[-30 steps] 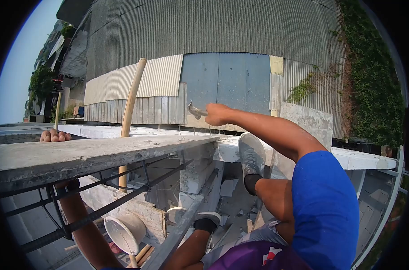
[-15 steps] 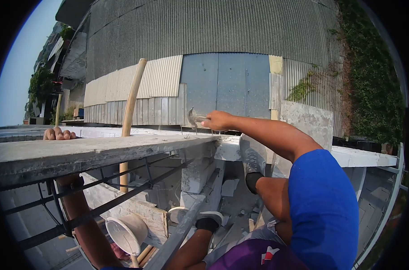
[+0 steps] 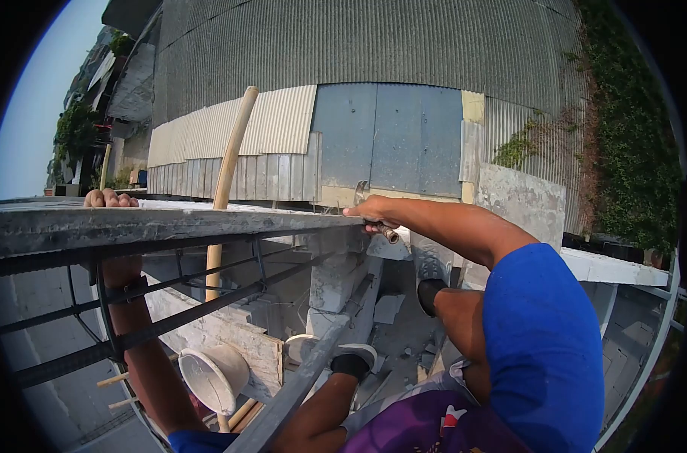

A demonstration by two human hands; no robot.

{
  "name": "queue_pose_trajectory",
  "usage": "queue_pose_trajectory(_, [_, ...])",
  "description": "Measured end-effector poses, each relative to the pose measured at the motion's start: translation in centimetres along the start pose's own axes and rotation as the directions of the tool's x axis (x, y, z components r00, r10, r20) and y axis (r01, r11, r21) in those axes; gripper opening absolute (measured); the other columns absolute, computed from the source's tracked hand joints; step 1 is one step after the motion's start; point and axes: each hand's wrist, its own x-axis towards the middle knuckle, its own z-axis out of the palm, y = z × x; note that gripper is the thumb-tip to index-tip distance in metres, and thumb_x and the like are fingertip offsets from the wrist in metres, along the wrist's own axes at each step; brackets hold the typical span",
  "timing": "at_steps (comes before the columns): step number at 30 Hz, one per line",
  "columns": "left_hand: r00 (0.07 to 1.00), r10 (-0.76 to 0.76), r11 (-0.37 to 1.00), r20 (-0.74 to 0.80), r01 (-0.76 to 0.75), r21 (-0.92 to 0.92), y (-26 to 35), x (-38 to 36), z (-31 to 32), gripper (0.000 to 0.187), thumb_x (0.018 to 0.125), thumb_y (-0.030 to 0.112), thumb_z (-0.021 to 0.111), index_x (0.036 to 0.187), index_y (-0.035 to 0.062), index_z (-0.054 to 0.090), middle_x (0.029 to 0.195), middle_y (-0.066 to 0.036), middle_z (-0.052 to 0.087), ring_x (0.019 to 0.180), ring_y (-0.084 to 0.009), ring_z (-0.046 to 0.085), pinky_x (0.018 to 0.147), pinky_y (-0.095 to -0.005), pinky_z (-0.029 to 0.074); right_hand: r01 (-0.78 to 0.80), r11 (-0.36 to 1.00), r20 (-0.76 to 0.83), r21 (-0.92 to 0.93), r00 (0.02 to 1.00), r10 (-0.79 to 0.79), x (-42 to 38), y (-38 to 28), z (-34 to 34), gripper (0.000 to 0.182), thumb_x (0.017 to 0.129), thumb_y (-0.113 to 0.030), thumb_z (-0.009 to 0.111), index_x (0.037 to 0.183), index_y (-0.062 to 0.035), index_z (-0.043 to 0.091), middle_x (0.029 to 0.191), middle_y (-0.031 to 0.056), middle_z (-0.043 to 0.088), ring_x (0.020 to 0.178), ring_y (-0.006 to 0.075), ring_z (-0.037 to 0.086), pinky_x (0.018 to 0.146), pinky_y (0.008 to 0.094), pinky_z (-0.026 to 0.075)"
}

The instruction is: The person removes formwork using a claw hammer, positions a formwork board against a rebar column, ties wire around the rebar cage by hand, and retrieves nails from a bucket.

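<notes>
My right hand [image 3: 375, 211] is closed round a hammer at the right end of a long grey board [image 3: 169, 224]. The hammer's head [image 3: 361, 189] points away from me, while the butt of its handle [image 3: 391, 236] sticks out below my fist. My left arm reaches up behind the steel bars, and the fingers of my left hand [image 3: 111, 198] curl over the board's far edge near its left end. The board is seen nearly edge-on, and its underside hides my left palm.
Dark reinforcing bars [image 3: 185, 321] run below the board. A bamboo pole [image 3: 236, 147] rises behind it. A white bucket [image 3: 216, 377] hangs low at left, near a rough plank [image 3: 256, 351]. My shod feet [image 3: 432, 260] straddle a rubble-strewn gap; corrugated roofing [image 3: 358, 45] lies beyond.
The board now shows its edge instead of its top face. My right hand has shifted slightly right and down, and the hammer has turned from pointing left to pointing away from me.
</notes>
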Motion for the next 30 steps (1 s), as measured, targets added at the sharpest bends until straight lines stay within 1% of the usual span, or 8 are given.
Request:
queue_pose_trajectory(7, [0.968,-0.002,0.999,-0.249,-0.009,-0.043,0.5,-0.2,2.3,0.048,0.104,0.047,0.046,0.117,0.001,0.051,0.109,-0.009,0.048,0.103,-0.0224,0.051,0.107,-0.0398,0.039,0.008,0.997,0.0,0.071,1.0,-0.008,0.2,0.1,0.1,0.047,0.099,-0.048,0.066,0.082,-0.0053,0.055,0.061,0.0046,0.048,0.05,0.0156,0.043,0.044,0.0368,0.031])
queue_pose_trajectory(11, [0.931,0.264,0.894,-0.252,-0.139,0.425,-1.5,-0.3,3.7,0.054,0.106,0.049,0.047,0.129,0.0005,0.056,0.132,-0.017,0.059,0.117,-0.0263,0.061,0.111,-0.0398,0.043,0.005,1.0,0.047,0.016,0.999,-0.006,1.4,0.6,-0.5,0.049,0.102,-0.05,0.061,0.082,-0.005,0.056,0.059,0.0052,0.047,0.049,0.0161,0.042,0.044,0.0378,0.03])
queue_pose_trajectory(14, [0.963,0.142,0.983,-0.231,-0.11,0.146,-1.9,-1.1,7.8,0.043,0.112,0.04,0.037,0.13,0.0031,0.05,0.13,-0.015,0.062,0.121,-0.0262,0.06,0.119,-0.0469,0.035,0.017,1.0,0.065,0.017,0.998,-0.018,0.8,0.2,-0.6,0.049,0.102,-0.049,0.061,0.082,-0.0046,0.056,0.06,0.0053,0.048,0.048,0.016,0.041,0.044,0.0372,0.031])
queue_pose_trajectory(18, [0.931,0.296,0.813,-0.212,-0.129,0.568,-7.5,-1.4,-0.2,0.051,0.104,0.053,0.048,0.109,0.0034,0.059,0.107,-0.014,0.066,0.102,-0.0273,0.065,0.099,-0.0404,0.048,0.028,0.999,0.046,0.015,0.999,-0.029,-0.3,-0.4,-0.3,0.047,0.101,-0.047,0.064,0.086,-0.003,0.058,0.062,0.0052,0.049,0.049,0.0157,0.043,0.044,0.0361,0.033])
queue_pose_trajectory(21, [0.891,0.151,0.981,-0.428,-0.083,0.173,-7.9,-1.3,-1.6,0.049,0.102,0.056,0.049,0.095,0.0074,0.053,0.088,-0.009,0.061,0.087,-0.024,0.061,0.087,-0.0389,0.048,0.082,0.996,0.049,0.018,0.995,-0.083,-1.1,-0.5,-0.4,0.048,0.098,-0.048,0.068,0.088,-0.0013,0.059,0.064,0.0052,0.049,0.049,0.0157,0.043,0.045,0.0352,0.034])
queue_pose_trajectory(25, [0.983,0.144,0.988,0.111,-0.149,0.037,-7.6,0.1,-1.3,0.045,0.099,0.054,0.053,0.09,0.0097,0.045,0.085,-0.009,0.055,0.082,-0.0232,0.057,0.083,-0.04,0.046,0.117,0.987,0.06,-0.108,0.992,-0.111,-0.1,-0.1,-0.7,0.058,0.098,-0.054,0.065,0.096,0.0039,0.062,0.069,0.0115,0.057,0.052,0.0185,0.05,0.044,0.0357,0.038])
queue_pose_trajectory(29, [0.982,0.112,0.993,0.15,-0.116,0.02,-7.0,0.7,-2.4,0.031,0.104,0.035,0.052,0.092,0.0075,0.048,0.085,-0.011,0.062,0.078,-0.0259,0.061,0.079,-0.0434,0.05,0.114,0.963,0.051,-0.246,0.993,-0.105,-0.7,-0.9,-1.1,0.064,0.099,-0.055,0.06,0.093,0.0083,0.064,0.071,0.0154,0.061,0.049,0.0224,0.052,0.044,0.0385,0.042])
queue_pose_trajectory(30, [0.976,0.111,0.994,0.188,-0.114,0.002,-7.0,0.5,-2.7,0.029,0.104,0.033,0.053,0.092,0.007,0.049,0.086,-0.012,0.063,0.081,-0.0266,0.063,0.081,-0.0437,0.05,0.179,0.938,0.059,-0.296,0.984,-0.169,-1.4,-1.2,-1.9,0.047,0.099,-0.037,0.062,0.088,0.009,0.065,0.07,0.0155,0.062,0.049,0.0246,0.055,0.045,0.0403,0.044])
